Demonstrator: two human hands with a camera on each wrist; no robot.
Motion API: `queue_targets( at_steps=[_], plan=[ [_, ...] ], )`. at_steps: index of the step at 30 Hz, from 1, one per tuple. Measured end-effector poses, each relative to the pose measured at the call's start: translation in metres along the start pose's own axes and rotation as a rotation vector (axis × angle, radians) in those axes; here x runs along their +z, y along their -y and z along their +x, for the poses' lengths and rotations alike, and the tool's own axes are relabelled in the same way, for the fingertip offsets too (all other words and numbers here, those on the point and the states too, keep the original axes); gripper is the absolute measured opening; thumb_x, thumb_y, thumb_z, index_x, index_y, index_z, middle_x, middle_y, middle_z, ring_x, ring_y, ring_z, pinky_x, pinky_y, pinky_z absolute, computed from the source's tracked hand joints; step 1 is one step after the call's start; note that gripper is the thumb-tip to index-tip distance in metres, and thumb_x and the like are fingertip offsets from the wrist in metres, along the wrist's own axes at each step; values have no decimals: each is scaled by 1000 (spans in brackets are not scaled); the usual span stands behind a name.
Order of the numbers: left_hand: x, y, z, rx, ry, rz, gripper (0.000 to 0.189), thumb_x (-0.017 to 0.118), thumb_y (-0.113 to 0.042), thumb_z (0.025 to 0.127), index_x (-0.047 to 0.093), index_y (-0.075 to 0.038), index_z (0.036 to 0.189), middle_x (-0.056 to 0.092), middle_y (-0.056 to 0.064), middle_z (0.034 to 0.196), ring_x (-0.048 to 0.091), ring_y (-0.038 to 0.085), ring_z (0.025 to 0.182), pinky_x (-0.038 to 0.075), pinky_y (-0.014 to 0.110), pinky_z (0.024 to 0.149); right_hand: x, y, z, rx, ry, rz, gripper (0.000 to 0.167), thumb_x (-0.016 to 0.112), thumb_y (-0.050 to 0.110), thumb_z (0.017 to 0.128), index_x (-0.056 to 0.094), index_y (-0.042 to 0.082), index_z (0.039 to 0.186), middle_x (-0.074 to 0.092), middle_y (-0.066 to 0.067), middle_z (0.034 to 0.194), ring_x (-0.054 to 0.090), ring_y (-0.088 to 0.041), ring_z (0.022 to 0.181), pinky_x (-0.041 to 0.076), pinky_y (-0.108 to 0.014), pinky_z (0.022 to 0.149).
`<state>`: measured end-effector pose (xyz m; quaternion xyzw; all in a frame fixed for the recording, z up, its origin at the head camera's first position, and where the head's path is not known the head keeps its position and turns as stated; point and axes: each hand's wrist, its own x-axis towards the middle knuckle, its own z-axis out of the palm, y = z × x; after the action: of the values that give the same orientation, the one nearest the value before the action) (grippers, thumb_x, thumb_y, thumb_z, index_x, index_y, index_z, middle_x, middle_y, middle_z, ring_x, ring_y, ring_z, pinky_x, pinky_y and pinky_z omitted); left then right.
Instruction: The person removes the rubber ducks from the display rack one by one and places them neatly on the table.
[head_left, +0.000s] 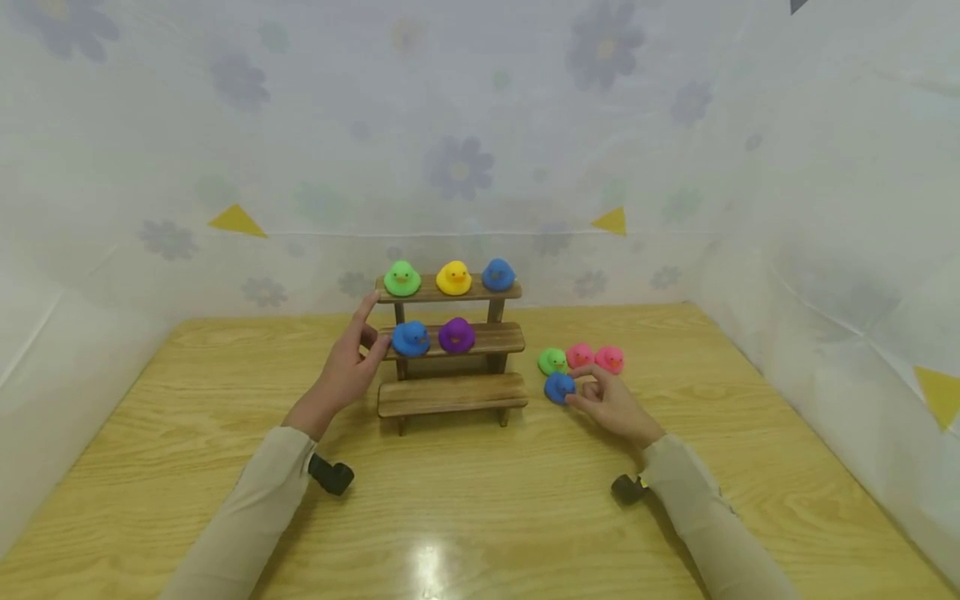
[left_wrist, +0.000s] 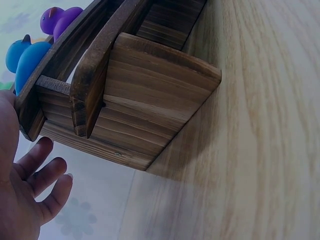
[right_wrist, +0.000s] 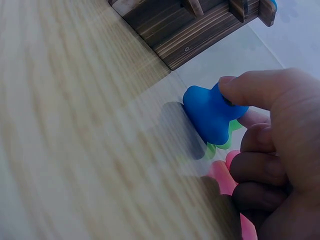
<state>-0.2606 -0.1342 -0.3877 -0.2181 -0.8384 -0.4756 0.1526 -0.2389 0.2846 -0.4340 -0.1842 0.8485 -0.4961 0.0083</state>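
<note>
A three-tier wooden stand stands on the table. My left hand touches its left end, index finger at the top shelf and thumb by the middle one; in the left wrist view the other fingers are loosely bent and hold nothing. To the right of the stand, my right hand pinches a blue toy duck between thumb and forefinger. In the right wrist view that duck is at the tabletop. Just behind it sit a green duck and two pink ducks, partly hidden in that view.
On the top shelf are a green duck, a yellow duck and a blue duck. The middle shelf bears a blue duck and a purple duck. Flowered sheeting rises behind the table.
</note>
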Motion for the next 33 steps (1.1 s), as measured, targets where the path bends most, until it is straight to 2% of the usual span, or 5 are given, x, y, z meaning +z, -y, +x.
queue_targets(
  at_steps=[6, 15, 21, 29, 33],
  plan=[
    [-1, -2, 0, 3, 4, -15, 61, 47, -12, 102, 18, -17, 156, 48, 11, 88, 47, 19, 77, 40, 25, 56, 0, -1, 0, -20, -4, 50, 33, 64, 0, 90, 50, -8, 119, 37, 7, 58, 33, -1, 50, 31, -17, 48],
    [-1, -1, 0, -1, 8, -6, 62, 47, -12, 102, 17, -19, 156, 48, 10, 89, 46, 18, 77, 40, 25, 57, -2, 6, -1, 16, -10, 57, 37, 63, 9, 93, 49, -5, 124, 34, 7, 57, 31, -2, 47, 29, -19, 44],
    [2, 1, 2, 21, 7, 5, 62, 47, -12, 102, 17, -18, 156, 49, 10, 88, 45, 16, 75, 41, 27, 56, -3, 13, -3, -2, -36, 51, 39, 60, 8, 95, 46, -6, 128, 34, 7, 57, 30, -2, 45, 28, -19, 42],
    [4, -1, 1, -8, 20, 1, 63, 47, -16, 102, 15, -24, 156, 49, 10, 90, 46, 17, 77, 41, 27, 57, 1, 52, -6, -23, -115, -13, 34, 58, 2, 94, 48, -14, 124, 34, 6, 56, 31, -1, 46, 29, -19, 44],
    [2, -1, -1, -4, 5, 7, 64, 48, -13, 102, 16, -24, 156, 48, 9, 89, 45, 16, 75, 40, 27, 57, 8, 66, -2, -51, -120, 2, 31, 57, -1, 94, 49, -15, 120, 34, 4, 59, 31, -1, 49, 31, -17, 47]
  ],
)
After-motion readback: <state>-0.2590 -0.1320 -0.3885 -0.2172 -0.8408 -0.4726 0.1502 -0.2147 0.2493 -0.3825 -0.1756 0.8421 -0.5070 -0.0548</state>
